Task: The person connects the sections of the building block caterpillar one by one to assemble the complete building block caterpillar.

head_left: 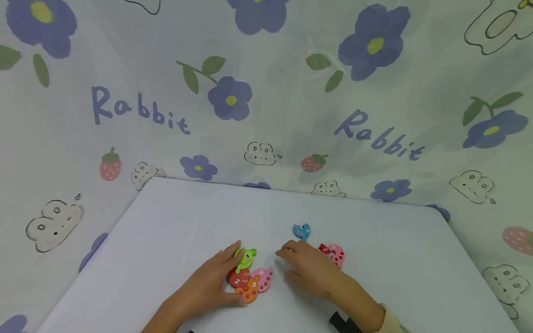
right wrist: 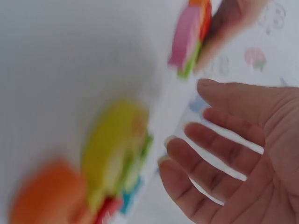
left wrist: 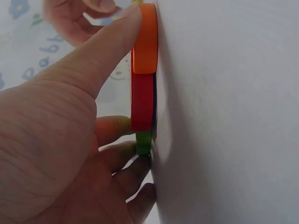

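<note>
Thick, slab-like puzzle pieces with rounded outlines, knobs and sockets lie flat on a desk (head_left: 383, 249) with a smooth white surface, in front of a creased cloth (head_left: 287, 92) printed with flowers, strawberries and rabbits. Four of them form a curved chain near the middle of the front part: a green piece (head_left: 247, 258) with a smiling face and a curled feeler, a red piece (head_left: 237, 279) marked 2, an orange piece (head_left: 245, 293) with dots and a 3, and a pink piece (head_left: 264, 279) marked 4. Their plain, solid-coloured side walls look smooth and matte from the left wrist. To the right lie a dotted blue piece (head_left: 299, 231), a dotted pink block (head_left: 339, 255) and, blurred in the right wrist view, a rounded yellow piece (right wrist: 112, 144). The left hand (head_left: 210, 283) is clamped on the chain, thumb against the orange edge, fingers around the red and green end. The right hand (head_left: 311, 268) holds nothing, its thumb and loosely bent fingers apart, above the desk between the chain and the loose pieces
</note>
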A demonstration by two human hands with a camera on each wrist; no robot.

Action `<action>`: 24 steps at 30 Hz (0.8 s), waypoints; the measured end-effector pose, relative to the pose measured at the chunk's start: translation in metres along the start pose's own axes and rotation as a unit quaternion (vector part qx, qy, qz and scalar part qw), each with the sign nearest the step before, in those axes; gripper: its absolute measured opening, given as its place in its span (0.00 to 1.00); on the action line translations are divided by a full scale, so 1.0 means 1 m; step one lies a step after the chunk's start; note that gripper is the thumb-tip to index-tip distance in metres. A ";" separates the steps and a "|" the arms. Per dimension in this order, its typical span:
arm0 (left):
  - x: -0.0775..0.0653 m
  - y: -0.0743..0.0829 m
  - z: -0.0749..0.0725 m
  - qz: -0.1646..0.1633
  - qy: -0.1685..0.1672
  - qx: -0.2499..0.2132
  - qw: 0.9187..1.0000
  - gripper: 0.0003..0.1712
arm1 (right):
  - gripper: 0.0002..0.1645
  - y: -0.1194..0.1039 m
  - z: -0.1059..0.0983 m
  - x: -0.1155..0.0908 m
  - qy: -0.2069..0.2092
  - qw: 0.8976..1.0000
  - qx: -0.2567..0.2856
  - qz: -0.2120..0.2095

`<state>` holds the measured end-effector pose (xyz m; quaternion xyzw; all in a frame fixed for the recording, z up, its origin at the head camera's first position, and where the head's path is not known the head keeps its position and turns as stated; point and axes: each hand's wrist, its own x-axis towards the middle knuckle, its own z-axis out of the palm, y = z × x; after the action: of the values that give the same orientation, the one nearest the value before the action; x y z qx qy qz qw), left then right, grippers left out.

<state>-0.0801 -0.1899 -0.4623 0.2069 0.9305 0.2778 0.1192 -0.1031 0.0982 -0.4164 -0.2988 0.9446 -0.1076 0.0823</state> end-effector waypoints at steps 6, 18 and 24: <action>-0.001 0.001 -0.001 -0.007 -0.004 -0.008 1.000 0.64 | 0.25 0.027 -0.013 -0.002 -0.012 0.999 -0.010 0.030; -0.002 0.002 -0.002 0.004 0.013 -0.007 1.000 0.62 | 0.27 0.041 0.001 0.005 -0.008 0.998 -0.038 0.045; -0.003 0.000 -0.002 0.003 0.007 -0.005 1.000 0.62 | 0.32 0.033 -0.001 0.004 0.005 0.998 -0.007 0.068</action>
<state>-0.0776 -0.1920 -0.4601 0.2067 0.9294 0.2843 0.1126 -0.1248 0.1221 -0.4242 -0.2339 0.9639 -0.0970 0.0822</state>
